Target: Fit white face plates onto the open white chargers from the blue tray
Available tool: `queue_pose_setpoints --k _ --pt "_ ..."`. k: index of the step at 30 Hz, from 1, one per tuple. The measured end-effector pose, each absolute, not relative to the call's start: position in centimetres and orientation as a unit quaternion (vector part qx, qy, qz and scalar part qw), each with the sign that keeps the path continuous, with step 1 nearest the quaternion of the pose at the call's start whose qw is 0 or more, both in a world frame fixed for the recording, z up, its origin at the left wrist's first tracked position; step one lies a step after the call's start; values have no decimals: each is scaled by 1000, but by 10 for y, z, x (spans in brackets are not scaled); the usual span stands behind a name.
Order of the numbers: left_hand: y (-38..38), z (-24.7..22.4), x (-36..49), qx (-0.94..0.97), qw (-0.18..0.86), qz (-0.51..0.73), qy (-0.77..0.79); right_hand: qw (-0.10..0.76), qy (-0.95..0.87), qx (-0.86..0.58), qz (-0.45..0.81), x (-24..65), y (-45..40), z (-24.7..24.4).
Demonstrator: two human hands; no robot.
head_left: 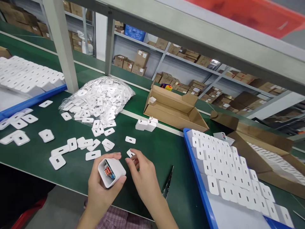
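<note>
White plastic housing [116,171], open end turned toward the camera, sits gripped in the left hand [101,190], with the thumb and fingers wrapped around it. Orange and blue parts [107,171] show inside the opening. The right hand [143,173] holds nothing that can be seen. Its fingers are drawn narrow, with the fingertips [127,160] just at a small white slotted plate [130,153], though whether they touch it I cannot tell. The step in hand looks like 1 housing held for a close look while the other hand comes to 1 plate; the next move would call for a careful pinch on that plate's edge.

Just right of the right hand lies a dark slim tool [168,183] of unclear kind, and farther right a blue-rimmed tray [198,181] packed with white housings. Ahead of both hands, more slotted plates [92,155] lie loose on a green work mat [154,152]. Beyond them are 2 white housings [145,125], a clear plastic bag [95,98] of plates and an open cardboard box [173,109].
</note>
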State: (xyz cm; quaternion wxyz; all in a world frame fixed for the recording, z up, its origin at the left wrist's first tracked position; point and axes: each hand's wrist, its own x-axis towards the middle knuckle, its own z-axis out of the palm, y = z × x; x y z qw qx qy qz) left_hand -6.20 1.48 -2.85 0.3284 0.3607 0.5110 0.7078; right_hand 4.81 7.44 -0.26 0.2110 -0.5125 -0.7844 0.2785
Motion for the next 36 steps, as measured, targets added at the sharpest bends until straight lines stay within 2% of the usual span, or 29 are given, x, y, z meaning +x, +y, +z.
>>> queue_pose_setpoints --k 4,9,12,17,21,25,30,36 --pt "9 -15 -72 436 308 609 586 177 -814 -525 175 46 91 -29" --pt "7 -8 -64 556 288 553 550 170 -831 -503 166 58 83 -31" --pt "4 -6 -57 572 283 548 541 215 -816 -503 187 73 65 -9" --pt "3 -6 -48 606 334 496 525 346 -782 -450 257 95 27 26" --pt "6 -9 -43 652 341 463 494 322 -791 -423 302 107 14 32" --pt "7 -8 -38 665 359 449 478 324 -781 -459 271 115 12 25" --pt "5 -7 -30 705 323 451 441 336 -775 -455 283 123 9 16" --pt "1 -10 -22 724 284 451 438 333 -811 -448 174 125 0 12"
